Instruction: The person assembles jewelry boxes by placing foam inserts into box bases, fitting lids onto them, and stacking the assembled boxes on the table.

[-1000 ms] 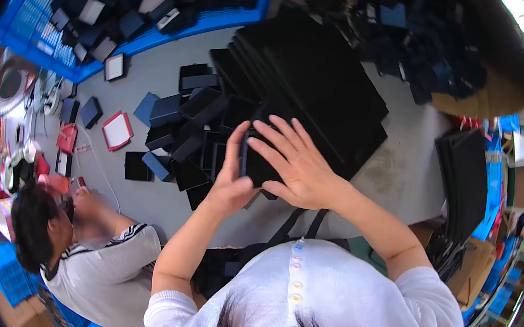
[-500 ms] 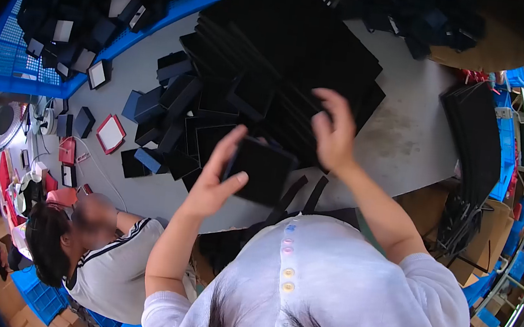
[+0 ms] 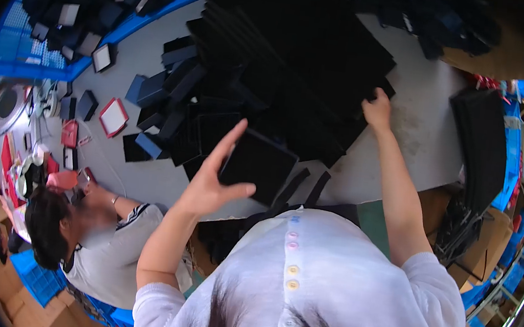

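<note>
Light, stiff box in the left hand; right hand at the stack's edge

The left hand [image 3: 211,183] grips a square black box [image 3: 260,166], fingers along its left side and thumb laid over its near edge. The box is tilted, held above the near part of the table [image 3: 432,118], in front of the wearer's chest. The right hand [image 3: 379,109] is well apart from it, reaching farther out, with bent fingers at the right-hand edge of a tall stack of black sheets [image 3: 321,41]. Whether those fingers have closed on a sheet or only touch the edge cannot be told, dark against dark.

The box looks light enough for one hand, and its straight sides and sharp corners suggest stiff board. The dark face looks matt, so it probably would not slip much, though the thin walls could dent under a hard squeeze. Opposite sides seem the best hold, with the thumb kept near the rim and off the middle.

The sheets look flat and broad, likely bendy singly and heavier together; an outer edge or corner, where the right hand is, seems the easiest place to pinch one.

Just beyond the left hand's fingertips lies a jumble of small boxes [image 3: 184,80]; farther off, a blue crate [image 3: 27,68] holds more.
</note>
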The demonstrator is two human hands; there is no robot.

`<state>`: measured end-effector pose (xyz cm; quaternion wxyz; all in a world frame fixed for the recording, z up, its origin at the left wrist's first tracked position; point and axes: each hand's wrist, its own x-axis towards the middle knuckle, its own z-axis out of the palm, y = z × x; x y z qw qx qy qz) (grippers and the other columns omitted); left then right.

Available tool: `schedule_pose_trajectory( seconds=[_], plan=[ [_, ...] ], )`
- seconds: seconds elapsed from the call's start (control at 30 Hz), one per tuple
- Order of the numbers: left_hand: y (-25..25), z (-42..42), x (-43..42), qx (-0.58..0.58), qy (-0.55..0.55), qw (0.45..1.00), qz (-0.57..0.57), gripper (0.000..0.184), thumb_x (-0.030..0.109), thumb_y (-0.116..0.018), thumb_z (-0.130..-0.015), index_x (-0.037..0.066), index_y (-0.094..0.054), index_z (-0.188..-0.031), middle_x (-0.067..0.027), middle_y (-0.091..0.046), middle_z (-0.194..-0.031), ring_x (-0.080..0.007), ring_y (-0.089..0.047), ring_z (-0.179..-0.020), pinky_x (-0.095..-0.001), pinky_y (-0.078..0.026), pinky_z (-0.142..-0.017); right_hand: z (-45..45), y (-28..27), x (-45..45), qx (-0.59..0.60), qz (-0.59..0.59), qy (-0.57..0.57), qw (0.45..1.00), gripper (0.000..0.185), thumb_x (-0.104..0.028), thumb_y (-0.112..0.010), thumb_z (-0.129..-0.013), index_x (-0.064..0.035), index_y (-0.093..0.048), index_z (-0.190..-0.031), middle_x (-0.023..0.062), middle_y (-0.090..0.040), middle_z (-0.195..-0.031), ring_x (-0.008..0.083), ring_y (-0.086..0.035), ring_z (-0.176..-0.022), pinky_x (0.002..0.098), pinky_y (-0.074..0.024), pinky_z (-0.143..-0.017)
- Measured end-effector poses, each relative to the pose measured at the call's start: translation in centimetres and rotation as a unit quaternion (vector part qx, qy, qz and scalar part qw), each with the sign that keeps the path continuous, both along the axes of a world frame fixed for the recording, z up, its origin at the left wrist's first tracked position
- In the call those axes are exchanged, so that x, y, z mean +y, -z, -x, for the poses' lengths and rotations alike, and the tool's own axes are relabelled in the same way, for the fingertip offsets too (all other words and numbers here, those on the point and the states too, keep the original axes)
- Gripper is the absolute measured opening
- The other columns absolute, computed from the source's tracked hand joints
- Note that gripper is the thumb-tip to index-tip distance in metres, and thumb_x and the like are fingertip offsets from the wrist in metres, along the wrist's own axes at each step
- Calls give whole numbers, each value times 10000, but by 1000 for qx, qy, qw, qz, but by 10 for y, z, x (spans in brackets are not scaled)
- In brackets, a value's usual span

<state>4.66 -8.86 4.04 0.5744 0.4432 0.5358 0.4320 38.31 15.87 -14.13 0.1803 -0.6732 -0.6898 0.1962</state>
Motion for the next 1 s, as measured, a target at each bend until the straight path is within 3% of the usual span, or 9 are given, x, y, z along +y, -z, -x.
schedule_pose_trajectory(
  seconds=[0.1, 0.27, 0.43, 0.53, 0.57, 0.73, 0.77, 0.93, 1.0],
  plan=[
    [1, 6, 14, -66, -74, 993, 63, 991, -101, -743, -658, 135, -286, -1505, -103, -502, -1363, -202, -521, -1201, -328, -421, -1024, 1, -1, 0, 220, 112, 107, 963, 403, -159, -691, -777, 21, -587, -1122, 154, -654, -1014, 284, -649, -917, 367, -519, -815],
    [8, 30, 22, -179, -186, 959, 114, 978, -143, -728, -656, 147, -313, -1493, -86, -573, -1239, -180, -585, -1074, -317, -482, -951, -34, -23, -2, 503, 329, 266, 753, 243, -174, -624, -845, -50, -589, -1051, 63, -638, -929, 207, -626, -874, 374, -519, -745],
    [30, 64, 28, -198, -295, 934, 39, 831, -124, -754, -673, 32, -407, -1413, -108, -576, -1217, -185, -612, -1022, -301, -541, -856, -77, -54, -1, 180, 47, 185, 965, 396, -154, -609, -843, 74, -557, -1163, 161, -646, -1042, 249, -628, -903, 359, -494, -825],
    [20, 92, 36, -199, -335, 921, 29, 833, -85, -752, -706, 70, -378, -1434, -114, -565, -1239, -211, -634, -1006, -309, -596, -715, -23, -115, -16, 35, -217, 125, 967, 303, -130, -605, -877, 65, -515, -1091, 202, -633, -1082, 328, -622, -945, 401, -490, -857],
    [22, 100, 39, -188, -340, 921, 12, 855, -65, -758, -710, 100, -360, -1449, -117, -566, -1237, -220, -641, -1003, -305, -604, -643, -9, -116, -17, 103, -279, 24, 955, 300, -94, -629, -855, 45, -480, -1074, 223, -578, -1200, 358, -579, -1058, 412, -457, -924],
    [32, 131, 58, 73, -309, 948, -26, 924, 62, -815, -677, 125, -341, -1467, -145, -525, -1292, -263, -554, -1157, -373, -517, -912, 68, -102, -14, -32, -146, -282, 948, 484, -134, -708, -791, 17, -437, -1163, 250, -366, -1429, 388, -395, -1294, 432, -314, -1073],
    [37, 140, 61, 194, -288, 937, -25, 946, 112, -836, -660, 129, -345, -1468, -156, -517, -1298, -286, -522, -1198, -402, -471, -976, 79, -92, -17, -1, -99, -267, 959, 512, -151, -727, -778, 14, -438, -1167, 257, -355, -1435, 401, -382, -1301, 442, -312, -1073],
    [26, 172, 78, 246, -264, 933, 6, 993, 240, -846, -650, 131, -312, -1479, -203, -496, -1293, -336, -490, -1204, -440, -432, -977, 89, -61, -17, -56, -87, -230, 968, 511, -181, -739, -792, 7, -456, -1175, 280, -348, -1421, 423, -337, -1319, 461, -282, -1087],
    [57, 220, 99, 373, -351, 856, -70, 964, 307, -822, -679, 116, -305, -1470, -221, -431, -1352, -337, -459, -1230, -442, -423, -986, 93, -55, -17, -31, -67, -163, 984, 495, -176, -729, -803, 3, -457, -1175, 276, -356, -1410, 420, -331, -1317, 461, -276, -1088]
  ],
)
